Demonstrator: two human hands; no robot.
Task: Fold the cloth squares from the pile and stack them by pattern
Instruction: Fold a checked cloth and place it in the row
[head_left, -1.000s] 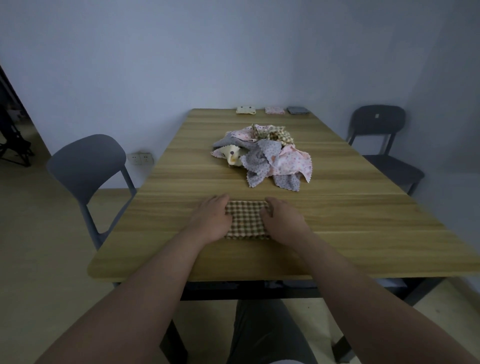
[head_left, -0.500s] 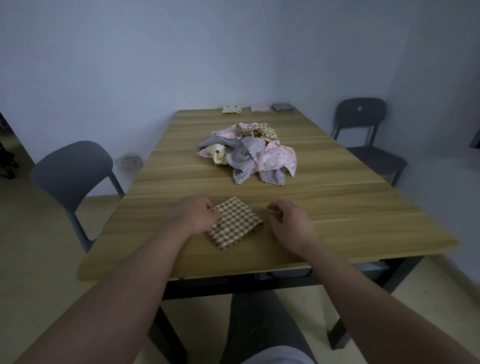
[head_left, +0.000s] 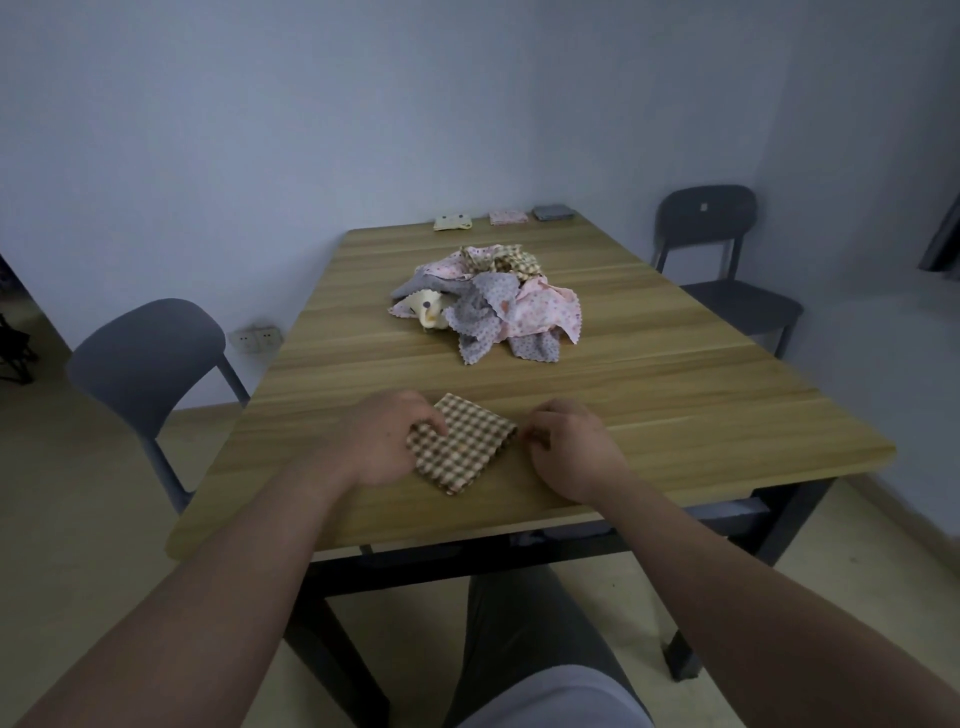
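One brown-checked cloth square lies folded on the wooden table. Our left hand pinches its left corner, and our right hand curls loosely beside it, empty. Beyond, a jumbled pile of patterned cloths awaits folding. Three folded stacks line the far edge.

**CAMERA PLACEMENT: ONE HEAD-WORN VIEW**

Single wide-angle view, worn at head height at the near short edge of the counter. It faces forward and down along the counter's length toward the far wall. The wearer's lap fills the bottom edge. The checked cloth lies close below the lens, and the pile of cloth squares sits farther off at mid-frame. A grey chair stands at left and a dark chair at far right. Straight edges bow near the margins.
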